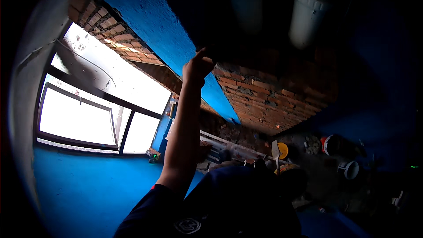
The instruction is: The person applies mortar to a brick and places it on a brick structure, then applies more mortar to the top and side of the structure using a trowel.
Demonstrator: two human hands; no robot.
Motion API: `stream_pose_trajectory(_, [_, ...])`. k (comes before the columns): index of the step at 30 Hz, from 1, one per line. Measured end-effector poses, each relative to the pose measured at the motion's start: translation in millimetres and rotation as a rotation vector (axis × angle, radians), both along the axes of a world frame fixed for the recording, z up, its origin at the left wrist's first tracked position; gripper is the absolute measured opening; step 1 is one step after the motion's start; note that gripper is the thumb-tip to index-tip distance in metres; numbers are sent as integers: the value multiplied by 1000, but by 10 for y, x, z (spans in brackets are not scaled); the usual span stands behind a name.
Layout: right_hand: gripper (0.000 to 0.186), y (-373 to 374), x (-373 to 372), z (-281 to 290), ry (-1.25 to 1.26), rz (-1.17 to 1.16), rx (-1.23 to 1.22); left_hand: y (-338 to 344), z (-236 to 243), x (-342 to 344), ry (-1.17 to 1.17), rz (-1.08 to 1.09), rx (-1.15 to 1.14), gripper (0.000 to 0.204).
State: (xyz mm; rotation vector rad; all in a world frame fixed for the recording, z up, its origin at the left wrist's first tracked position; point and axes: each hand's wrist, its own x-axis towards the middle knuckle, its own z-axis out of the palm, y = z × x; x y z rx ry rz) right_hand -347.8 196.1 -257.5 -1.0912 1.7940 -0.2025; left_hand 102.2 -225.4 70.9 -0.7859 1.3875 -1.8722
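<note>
Where daylight gives out, blue wall, bare brick, left hand raised near a blue strip.

Room half in deep shadow, wall brightest at lower left. Window above it, dark-framed, panes glaring white. Floor at lower right dim and littered. Brick right of strip reddish-brown, courses uneven, mortar rough, fading to black toward the top. Strip slants down between two stretches of brick: vivid paint, slightly grainy. Two pale pipes at upper right, both collared. Left hand at strip's right edge, forearm bare, fingers partly curled; whether it touches or grips anything, cannot tell. Right hand not made out. Among the litter: red-and-white bucket, white pail, yellow bucket, trowel just beside the yellow one.
</note>
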Motion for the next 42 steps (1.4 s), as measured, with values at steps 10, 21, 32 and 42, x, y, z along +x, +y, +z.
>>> stream_pose_trajectory(10, [28,118,-25,-23,45,-49,3,306,481,-678,2331,-560,15,31])
stream_pose_trajectory(21, [56,743,-57,-1542,334,593,-392,189,250,-712,2330,-712,-8,32])
stream_pose_trajectory(32, [31,93,46,488,37,55,-54,277,140,-417,2240,-680,184,31])
stream_pose_trajectory(42, [38,-1084,724,2808,-610,62,-837,259,268,-323,2295,-641,313,30])
